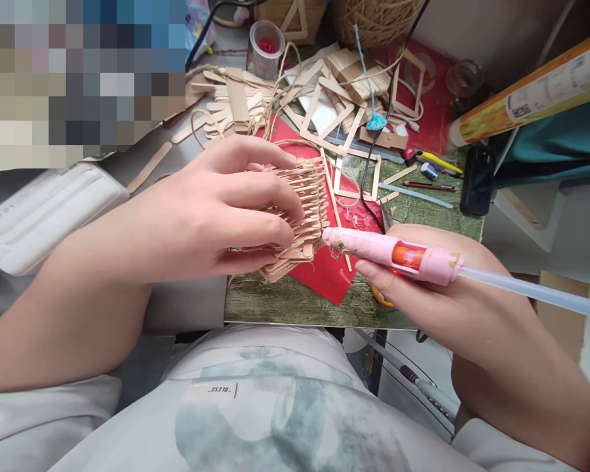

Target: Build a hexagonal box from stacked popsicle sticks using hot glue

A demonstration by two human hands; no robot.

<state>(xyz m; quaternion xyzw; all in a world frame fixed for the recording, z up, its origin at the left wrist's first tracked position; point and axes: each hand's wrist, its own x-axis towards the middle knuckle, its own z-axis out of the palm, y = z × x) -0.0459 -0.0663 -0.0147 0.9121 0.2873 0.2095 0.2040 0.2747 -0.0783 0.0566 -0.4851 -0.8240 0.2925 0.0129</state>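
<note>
My left hand (pixel 246 203) is curled over a stacked craft-stick structure (pixel 312 203), its fingers gripping the near and far sides. The structure has many layered wooden sticks, with twine along its lower edge. In my right hand (pixel 423 288) is a pink hot glue gun (pixel 381 249) with an orange part in its window and a clear glue stick (pixel 535 292) coming out of its back. The gun's nozzle is at the structure's right corner; whether it touches cannot be made out. Beneath lies a red sheet (pixel 332 285), with one loose stick (pixel 333 196) beside the structure.
Behind are piled craft sticks (pixel 236 98), glued stick frames (pixel 324 118), twine and a clear cup (pixel 267 49). A black cable (pixel 392 85) crosses the table near the gun. At right lie a phone (pixel 476 180), a pencil (pixel 430 186) and a yellow marker (pixel 440 162).
</note>
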